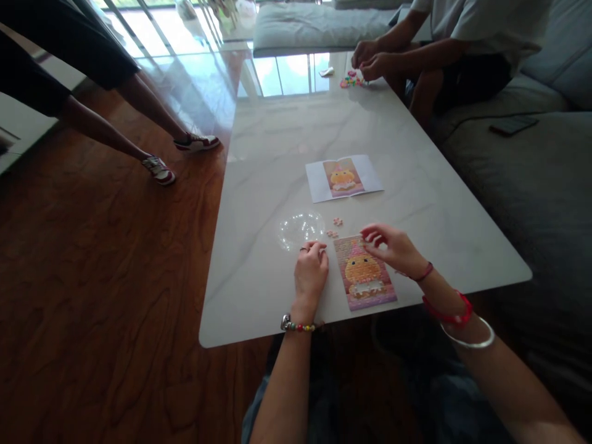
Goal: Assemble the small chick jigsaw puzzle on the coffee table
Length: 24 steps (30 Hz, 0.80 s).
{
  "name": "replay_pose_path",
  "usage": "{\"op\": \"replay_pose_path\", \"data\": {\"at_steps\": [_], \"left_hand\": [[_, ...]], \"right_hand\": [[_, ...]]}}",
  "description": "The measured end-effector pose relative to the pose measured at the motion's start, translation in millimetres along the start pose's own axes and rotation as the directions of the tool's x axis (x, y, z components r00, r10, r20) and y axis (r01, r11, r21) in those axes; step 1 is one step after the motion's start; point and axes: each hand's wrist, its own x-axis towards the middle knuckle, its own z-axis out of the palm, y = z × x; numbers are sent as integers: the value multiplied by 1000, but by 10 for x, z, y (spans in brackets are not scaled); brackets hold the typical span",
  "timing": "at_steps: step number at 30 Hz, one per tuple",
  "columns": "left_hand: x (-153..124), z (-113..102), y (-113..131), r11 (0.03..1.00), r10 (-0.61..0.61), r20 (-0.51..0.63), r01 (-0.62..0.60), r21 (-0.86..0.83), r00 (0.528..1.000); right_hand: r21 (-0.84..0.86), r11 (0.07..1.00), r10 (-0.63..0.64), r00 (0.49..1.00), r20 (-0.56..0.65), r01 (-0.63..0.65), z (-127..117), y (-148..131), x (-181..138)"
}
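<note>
A jigsaw puzzle (363, 269) lies on the white table's near part, its picture a round yellow-orange figure. White gaps show in its lower middle. Just left of it, my left hand (311, 269) rests on the table with curled fingers; whatever they may hold is hidden. Over the puzzle's top right corner hovers my right hand (392, 245), its fingers bent and the thumb apart, with nothing visible between them. Beyond the puzzle's upper left edge lie a few loose puzzle pieces (338, 221). Behind them is a creased sheet of paper (343, 177) printed with the same picture.
Left of the pieces lies a clear, shiny plastic item (301, 230). A person (435, 49) on the sofa (522, 160) handles small colourful things (351, 79) at the table's far end. Another person's legs (111, 117) stand on the left. A phone (513, 126) lies on the sofa.
</note>
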Motion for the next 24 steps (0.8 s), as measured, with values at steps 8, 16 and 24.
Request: {"op": "replay_pose_path", "data": {"at_steps": [8, 16, 24], "left_hand": [[-79, 6, 47, 989, 145, 135, -141, -44, 980], [-232, -29, 26, 945, 236, 238, -279, 170, 942], [-340, -38, -24, 892, 260, 439, -388, 232, 860]], "right_hand": [[136, 990, -53, 996, 70, 43, 260, -97, -574], [151, 985, -95, 992, 77, 83, 320, -26, -537], [110, 981, -162, 987, 21, 159, 352, -62, -602]]}}
